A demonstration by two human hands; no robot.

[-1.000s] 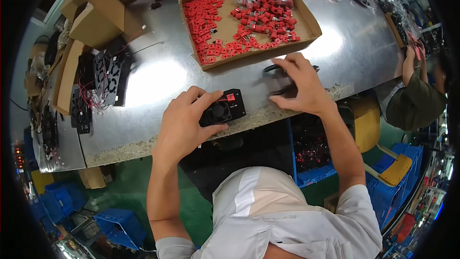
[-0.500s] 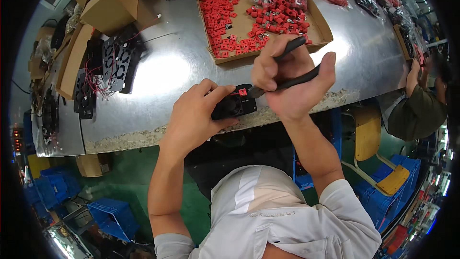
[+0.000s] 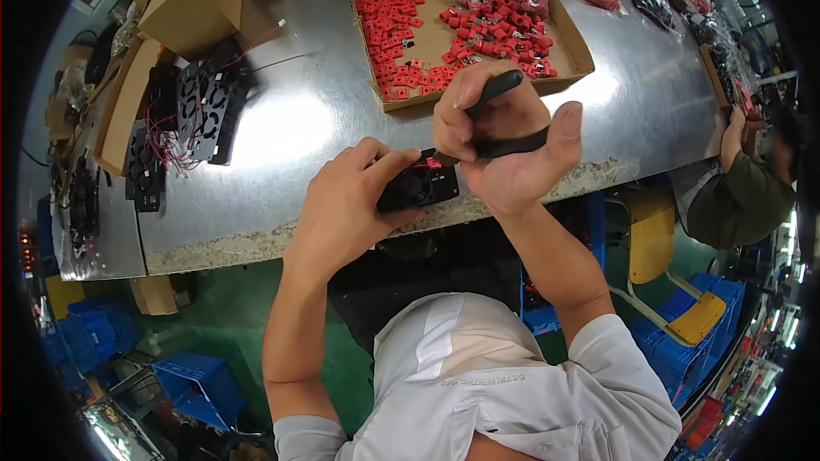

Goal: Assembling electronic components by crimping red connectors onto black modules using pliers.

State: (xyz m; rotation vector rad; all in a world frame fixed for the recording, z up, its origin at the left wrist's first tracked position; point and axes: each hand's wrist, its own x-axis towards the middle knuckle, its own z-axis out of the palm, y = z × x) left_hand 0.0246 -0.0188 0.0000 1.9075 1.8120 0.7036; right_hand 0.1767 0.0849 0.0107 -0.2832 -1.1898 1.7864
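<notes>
My left hand (image 3: pixel 346 192) grips a black fan plate (image 3: pixel 417 190) against the metal table near its front edge, fingers on its far side and thumb on the near side. A small red square part (image 3: pixel 434 163) sits on the plate's upper right. Black-handled pliers (image 3: pixel 512 145) are in my right hand (image 3: pixel 504 141), the handles spread between the fingers and thumb. Their tip points at the red part; whether the jaws touch it is hard to see, since my fingers partly cover them.
Behind my hands is a shallow cardboard tray (image 3: pixel 581 68) of red square parts and red knobs. Black fan panels (image 3: pixel 205 111) with red wires lie at the left by an open cardboard box (image 3: pixel 192 13). Another person's arm (image 3: pixel 735 141) rests at the right edge. A yellow chair (image 3: pixel 651 235) stands below.
My right hand and the pliers have moved slightly left, bringing the tip nearer or over the red part. The left hand stays on the fan plate.
</notes>
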